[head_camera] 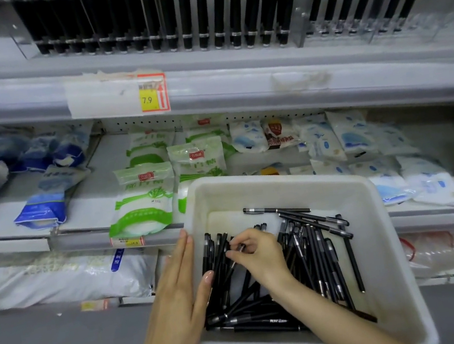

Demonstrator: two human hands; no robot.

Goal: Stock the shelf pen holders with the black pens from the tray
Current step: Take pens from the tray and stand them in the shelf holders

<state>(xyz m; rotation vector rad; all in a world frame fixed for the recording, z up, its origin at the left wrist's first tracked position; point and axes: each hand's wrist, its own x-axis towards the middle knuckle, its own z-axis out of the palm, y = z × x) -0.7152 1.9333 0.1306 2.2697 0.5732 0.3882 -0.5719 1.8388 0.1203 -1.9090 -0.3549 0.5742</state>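
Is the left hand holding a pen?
No, the left hand rests flat against the tray; only the right hand pinches a black pen.

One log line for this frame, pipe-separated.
phase: picking | right hand: pinching black pen in tray | left hand: flat against tray's left side | pen holders: pens in slots

White tray [286, 184], black pens [321, 246], green-and-white bags [145, 200], blue-and-white bags [47, 206], yellow-and-red price tag [153, 94]

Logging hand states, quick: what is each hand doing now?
Left hand: open, straight fingers against the side of the white plastic tray.
Right hand: pinching a slim black pen.
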